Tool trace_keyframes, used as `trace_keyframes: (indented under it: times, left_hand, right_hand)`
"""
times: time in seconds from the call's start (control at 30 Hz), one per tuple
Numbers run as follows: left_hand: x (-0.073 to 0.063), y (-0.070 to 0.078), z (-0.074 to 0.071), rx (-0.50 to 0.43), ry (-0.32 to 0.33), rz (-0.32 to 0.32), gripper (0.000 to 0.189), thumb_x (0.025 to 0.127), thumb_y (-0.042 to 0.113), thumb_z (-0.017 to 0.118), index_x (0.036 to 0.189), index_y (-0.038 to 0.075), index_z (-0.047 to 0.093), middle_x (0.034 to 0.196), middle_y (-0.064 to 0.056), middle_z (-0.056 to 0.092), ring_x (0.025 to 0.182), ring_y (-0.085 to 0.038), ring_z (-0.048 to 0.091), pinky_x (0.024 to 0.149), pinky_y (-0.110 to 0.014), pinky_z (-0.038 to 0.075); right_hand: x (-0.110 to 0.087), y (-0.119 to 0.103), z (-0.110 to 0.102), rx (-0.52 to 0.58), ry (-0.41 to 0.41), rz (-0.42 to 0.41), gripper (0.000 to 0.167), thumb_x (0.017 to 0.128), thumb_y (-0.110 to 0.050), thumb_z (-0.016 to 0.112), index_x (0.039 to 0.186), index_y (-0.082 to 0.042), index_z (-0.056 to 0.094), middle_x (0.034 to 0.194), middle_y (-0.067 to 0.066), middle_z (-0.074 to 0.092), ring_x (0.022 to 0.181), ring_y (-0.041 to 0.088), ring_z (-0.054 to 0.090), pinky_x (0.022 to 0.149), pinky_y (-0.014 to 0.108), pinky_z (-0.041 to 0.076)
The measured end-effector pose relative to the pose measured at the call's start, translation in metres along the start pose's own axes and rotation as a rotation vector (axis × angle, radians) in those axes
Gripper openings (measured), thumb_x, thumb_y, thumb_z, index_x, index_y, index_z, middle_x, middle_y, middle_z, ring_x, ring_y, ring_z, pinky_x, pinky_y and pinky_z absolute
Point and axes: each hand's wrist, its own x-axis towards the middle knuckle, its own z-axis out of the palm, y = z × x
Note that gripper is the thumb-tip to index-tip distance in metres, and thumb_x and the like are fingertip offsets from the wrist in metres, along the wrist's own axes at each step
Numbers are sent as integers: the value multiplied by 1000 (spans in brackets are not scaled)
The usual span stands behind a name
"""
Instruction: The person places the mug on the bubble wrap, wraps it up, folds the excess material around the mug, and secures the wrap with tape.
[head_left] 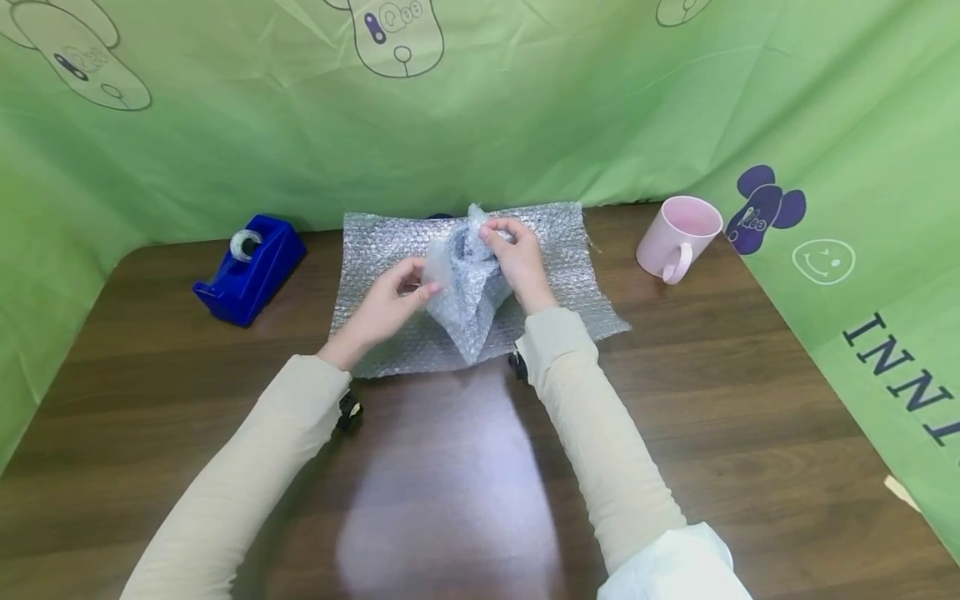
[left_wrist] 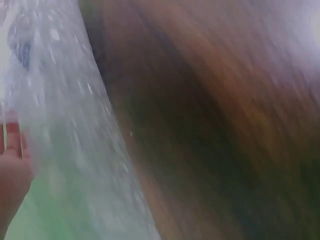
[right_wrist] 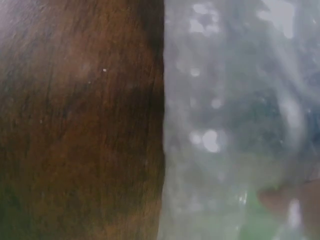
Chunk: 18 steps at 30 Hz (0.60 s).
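The folded bubble wrap [head_left: 472, 308] is held raised between two hands over the middle of a bubble wrap sheet [head_left: 375, 250], which is laid flat on the wooden table [head_left: 712, 417], probably so that the bundle is cushioned from below. By the right hand [head_left: 525, 258] the upper tip of the wrap is pinched between thumb and forefinger, with no gap to be seen, perhaps because this loose end would otherwise spring back. By the left hand [head_left: 382, 304] the side flap is touched with bent fingers; the thumb is set a little apart from the forefinger, and whether the film is really gripped cannot be told, as the wrist view is too blurred. It is supported from opposite sides, it seems, in order that the folds are not loosened. A round rim is suggested inside the wrap, but the content cannot be made out. The blue tape dispenser [head_left: 251, 275] is placed to the left and the pink mug [head_left: 660, 242] to the right, both beside the sheet, presumably so that the working place is not disturbed by them.
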Motion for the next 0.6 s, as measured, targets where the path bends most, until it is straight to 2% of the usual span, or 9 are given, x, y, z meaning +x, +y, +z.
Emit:
trace_keyframes:
  times: [0.1,0.27,0.37,0.47,0.6]
  left_hand:
    - [3,4,5,10,48,45,28,95,11,56,119,-3,54,116,-22,59,110,-32,55,102,-45,44]
    - [14,10,14,189,77,168,28,96,17,54,116,-3,53,138,-20,48,132,-34,43,115,-49,30]
    - [19,12,17,312,77,211,28,97,18,52,114,-4,51,151,-20,34,140,-37,33,119,-50,23]
    - [24,13,18,439,43,189,32,99,21,47,119,-4,48,158,-17,21,146,-35,22,121,-50,15]
    - [29,14,20,544,-63,105,42,103,31,32,129,0,42,161,-12,11,150,-28,11,123,-46,4]
  right_hand:
    - [0,-1,-1,-1,-4,2,22,93,-19,62,109,-4,62,131,8,58,121,22,49,107,38,38]
    - [-1,-1,-1,-33,-16,-11,20,94,-18,59,108,-4,59,133,9,56,127,24,47,110,42,35]
    - [-2,-2,0,-65,-46,-39,24,96,-17,56,116,-3,53,138,10,51,132,25,44,113,41,33]
    - [-1,-2,0,-81,-83,-49,37,97,-16,54,132,-9,44,145,11,45,136,26,41,115,40,32]
    - [1,-2,-3,-117,-110,-45,51,97,-17,53,145,-15,35,151,10,39,139,27,37,117,40,30]
